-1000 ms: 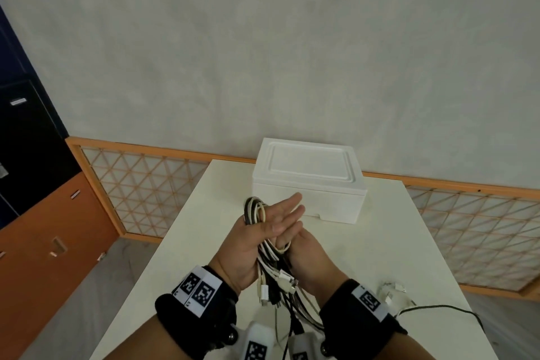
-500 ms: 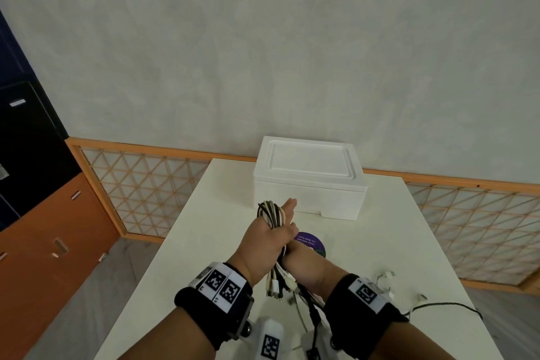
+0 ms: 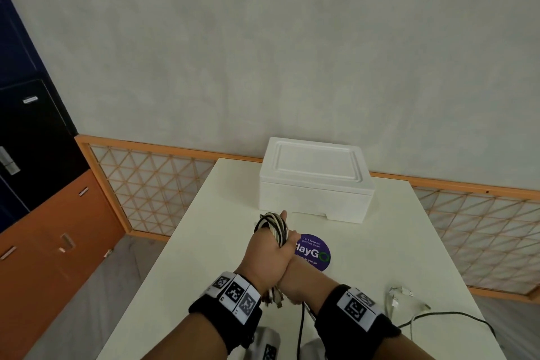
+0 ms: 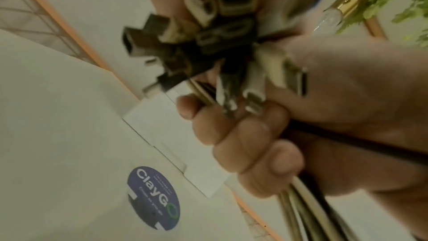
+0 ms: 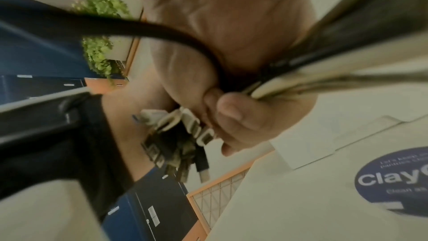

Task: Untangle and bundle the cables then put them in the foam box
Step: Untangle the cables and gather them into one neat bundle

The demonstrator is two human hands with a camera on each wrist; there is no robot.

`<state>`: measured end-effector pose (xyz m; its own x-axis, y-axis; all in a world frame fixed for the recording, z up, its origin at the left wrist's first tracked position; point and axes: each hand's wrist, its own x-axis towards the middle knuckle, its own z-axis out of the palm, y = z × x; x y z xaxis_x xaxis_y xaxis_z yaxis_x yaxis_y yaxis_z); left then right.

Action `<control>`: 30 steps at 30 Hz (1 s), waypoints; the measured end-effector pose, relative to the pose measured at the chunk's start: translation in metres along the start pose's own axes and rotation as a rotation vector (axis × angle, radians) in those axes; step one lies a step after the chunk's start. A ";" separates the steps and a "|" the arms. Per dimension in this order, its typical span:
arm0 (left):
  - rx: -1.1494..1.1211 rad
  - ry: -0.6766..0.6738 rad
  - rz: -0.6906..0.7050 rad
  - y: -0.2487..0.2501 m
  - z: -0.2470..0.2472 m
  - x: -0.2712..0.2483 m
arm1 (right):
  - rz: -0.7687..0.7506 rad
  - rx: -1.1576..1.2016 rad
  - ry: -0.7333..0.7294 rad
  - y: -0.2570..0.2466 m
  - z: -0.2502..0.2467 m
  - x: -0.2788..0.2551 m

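Both hands are pressed together over the white table (image 3: 222,242), sharing one bundle of cables (image 3: 274,226). The left hand (image 3: 266,254) wraps the black and white loops, which stick out past its fingers toward twelve o'clock. The right hand (image 3: 295,280) clenches the same bundle just beneath, connector plugs (image 4: 222,41) dangling at the wrists. The closed foam box (image 3: 315,178) sits at twelve o'clock, a round purple sticker (image 3: 314,253) between. Loose cables (image 3: 409,301) lie at four o'clock.

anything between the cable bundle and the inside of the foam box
Yes: the lid sits closed on the foam box, blocking entry. Both the left hand and right hand grip the cable bundle, so neither is free.
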<state>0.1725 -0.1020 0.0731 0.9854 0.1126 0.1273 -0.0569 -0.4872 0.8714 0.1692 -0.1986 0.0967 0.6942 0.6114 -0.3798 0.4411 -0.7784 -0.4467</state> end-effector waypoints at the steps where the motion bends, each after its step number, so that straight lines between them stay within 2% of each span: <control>1: 0.028 -0.012 -0.010 0.000 -0.001 0.001 | -0.011 -0.080 0.006 0.001 0.003 0.001; 4: 0.084 -0.044 -0.036 -0.004 -0.004 0.003 | -0.082 -0.364 -0.018 0.004 0.015 0.001; 8: 0.147 -0.083 -0.043 -0.008 -0.004 0.006 | -0.100 -0.482 -0.004 0.010 0.020 -0.003; 10: 0.183 -0.086 -0.036 -0.008 -0.005 0.009 | -0.042 -0.435 0.100 0.010 0.021 -0.010; 12: 0.334 -0.106 -0.006 -0.008 -0.008 0.008 | 0.024 -0.385 0.192 0.009 0.019 -0.020; 14: 0.404 -0.099 -0.018 -0.015 -0.011 0.009 | 0.047 -0.366 0.218 0.006 0.012 -0.031; 17: 0.242 -0.117 -0.116 -0.018 -0.017 0.006 | 0.034 -0.338 0.255 0.004 -0.008 -0.043; 19: 0.127 -0.129 -0.123 -0.016 -0.018 0.006 | -0.013 -0.386 0.317 0.005 -0.018 -0.045; 22: -0.041 -0.186 -0.093 0.000 -0.024 -0.003 | -0.153 -0.511 0.414 0.004 -0.031 -0.049; 27: -0.430 -0.345 -0.113 0.021 -0.038 -0.024 | -0.352 -0.549 0.519 0.005 -0.056 -0.053; 30: -0.331 -0.498 -0.057 0.032 -0.039 -0.031 | -0.439 -0.597 0.592 0.005 -0.064 -0.054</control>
<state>0.1342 -0.0867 0.1155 0.9402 -0.3280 -0.0915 0.0302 -0.1874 0.9818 0.1704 -0.2446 0.1670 0.5002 0.8230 0.2693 0.8358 -0.5401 0.0982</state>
